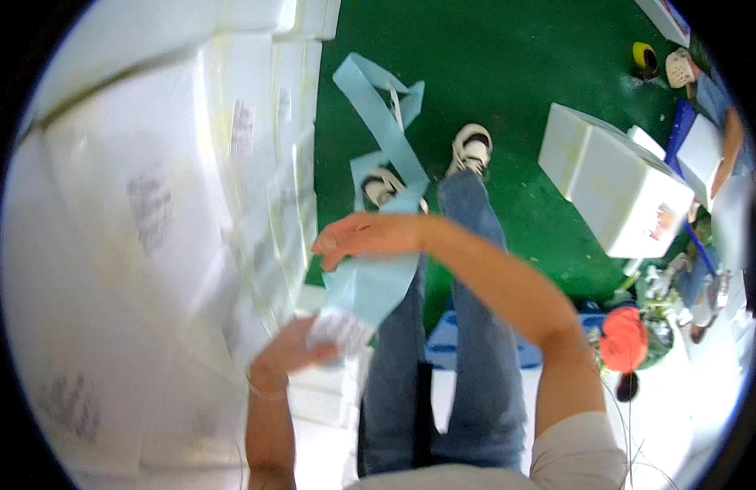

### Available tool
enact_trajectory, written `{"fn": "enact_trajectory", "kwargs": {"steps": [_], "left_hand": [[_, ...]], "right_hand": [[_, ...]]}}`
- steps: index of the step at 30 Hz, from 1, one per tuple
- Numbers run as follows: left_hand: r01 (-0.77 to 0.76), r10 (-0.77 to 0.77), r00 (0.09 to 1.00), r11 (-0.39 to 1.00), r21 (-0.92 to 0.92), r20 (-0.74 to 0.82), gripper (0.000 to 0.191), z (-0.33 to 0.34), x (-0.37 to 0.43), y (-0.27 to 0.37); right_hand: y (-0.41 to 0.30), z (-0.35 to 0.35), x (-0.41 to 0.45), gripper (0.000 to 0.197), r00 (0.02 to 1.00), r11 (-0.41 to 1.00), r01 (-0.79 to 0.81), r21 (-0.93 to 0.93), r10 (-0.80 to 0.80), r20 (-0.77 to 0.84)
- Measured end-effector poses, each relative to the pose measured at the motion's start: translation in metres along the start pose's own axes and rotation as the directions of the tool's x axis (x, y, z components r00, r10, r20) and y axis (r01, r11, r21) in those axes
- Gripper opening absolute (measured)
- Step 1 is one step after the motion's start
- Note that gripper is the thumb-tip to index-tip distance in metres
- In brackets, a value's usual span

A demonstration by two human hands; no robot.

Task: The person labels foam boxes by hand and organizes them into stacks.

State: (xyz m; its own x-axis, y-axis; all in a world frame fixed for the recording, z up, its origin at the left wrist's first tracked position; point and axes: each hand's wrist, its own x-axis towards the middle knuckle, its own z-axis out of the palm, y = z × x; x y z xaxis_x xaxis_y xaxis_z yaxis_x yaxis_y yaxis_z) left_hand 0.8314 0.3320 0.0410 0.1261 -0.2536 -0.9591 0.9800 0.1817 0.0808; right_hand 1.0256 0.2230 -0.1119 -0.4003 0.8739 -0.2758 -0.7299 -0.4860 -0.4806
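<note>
My left hand (295, 350) grips a white label (342, 331) with blurred print, at the near end of a long pale blue strip (384, 278). Above it, my right hand (359, 237) lies across the strip, fingers bent; blur hides whether they pinch it. From there the strip runs away over one of my shoes and lies folded on the green floor, a thin white piece (395, 107) beside its far fold.
Stacked white foam boxes (163, 245) with printed marks rise on my left. On the right, another foam box (617, 177) stands near people seen in part. Flowers, one red (624, 339), are at lower right. A blue patterned thing lies behind my legs.
</note>
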Motion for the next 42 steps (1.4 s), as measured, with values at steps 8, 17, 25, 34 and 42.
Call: {"fn": "enact_trajectory", "kwargs": {"steps": [8, 17, 25, 34, 42], "left_hand": [[-0.525, 0.512, 0.848, 0.846, -0.090, -0.133, 0.014, 0.016, 0.037, 0.061], [-0.642, 0.635, 0.765, 0.766, -0.040, -0.105, 0.012, 0.047, 0.044, 0.113], [-0.612, 0.656, 0.753, 0.728, 0.308, -0.053, 0.019, 0.044, 0.066, 0.108], [-0.397, 0.663, 0.592, 0.735, -0.550, 0.459, 0.052, 0.076, 0.037, 0.160], [-0.137, 0.486, 0.836, 0.635, -0.760, 0.256, 0.043, 0.087, 0.040, 0.139]], "right_hand": [[-0.203, 0.065, -0.125, 0.044, 0.963, 0.835, -0.215, -0.507, 0.268, 0.034], [-0.145, 0.082, -0.148, 0.050, 0.963, 0.324, -0.263, -0.909, 0.026, -0.269], [-0.254, 0.072, -0.180, 0.018, 0.968, 0.617, -0.230, -0.753, 0.222, -0.114], [-0.255, -0.036, -0.197, 0.028, 0.958, 0.791, -0.122, -0.599, -0.064, -0.280], [-0.180, 0.054, -0.210, 0.041, 0.704, 0.198, -0.123, -0.972, -0.673, -0.226]]}}
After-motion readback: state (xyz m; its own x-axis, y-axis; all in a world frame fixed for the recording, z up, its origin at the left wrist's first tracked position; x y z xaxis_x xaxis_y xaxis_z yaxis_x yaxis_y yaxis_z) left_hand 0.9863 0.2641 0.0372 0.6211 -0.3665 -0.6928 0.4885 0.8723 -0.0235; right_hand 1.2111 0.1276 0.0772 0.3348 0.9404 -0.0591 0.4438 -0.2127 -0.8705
